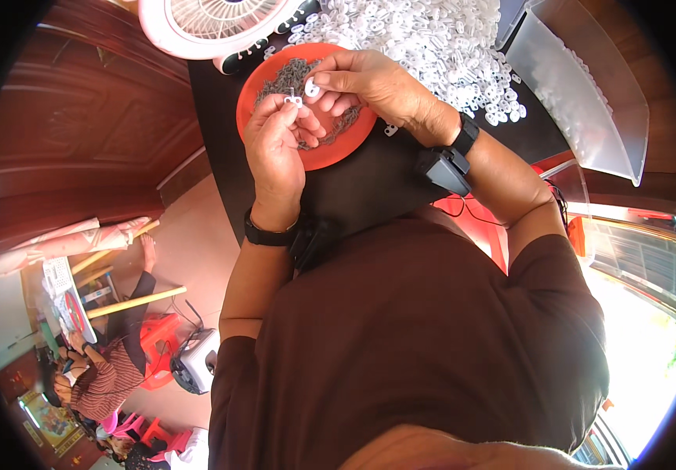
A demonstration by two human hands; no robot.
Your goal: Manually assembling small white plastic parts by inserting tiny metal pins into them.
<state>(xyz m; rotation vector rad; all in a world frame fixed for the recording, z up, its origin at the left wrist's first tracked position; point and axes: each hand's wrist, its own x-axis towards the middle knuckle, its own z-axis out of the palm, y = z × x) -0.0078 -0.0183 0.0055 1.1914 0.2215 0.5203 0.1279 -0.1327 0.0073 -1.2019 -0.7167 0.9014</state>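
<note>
My left hand [275, 141] is over a round orange-red bowl [336, 149], its thumb and fingers pinching a small white plastic part [294, 100] with a thin metal piece standing up from it. Close beside it, my right hand [373, 82] grips a flat white oval plastic piece [312, 87] between thumb and fingers. The two white parts are near each other but look apart. A heap of small grey metal pieces [287, 77] lies in the bowl, partly hidden by both hands; their exact kind is too small to tell.
A large pile of white two-holed plastic pieces [408, 47] covers the far side of the black table [361, 196]. At the right stands a translucent bin [581, 102]; a white fan [216, 23] is at the far left. Another person [106, 376] sits at the lower left.
</note>
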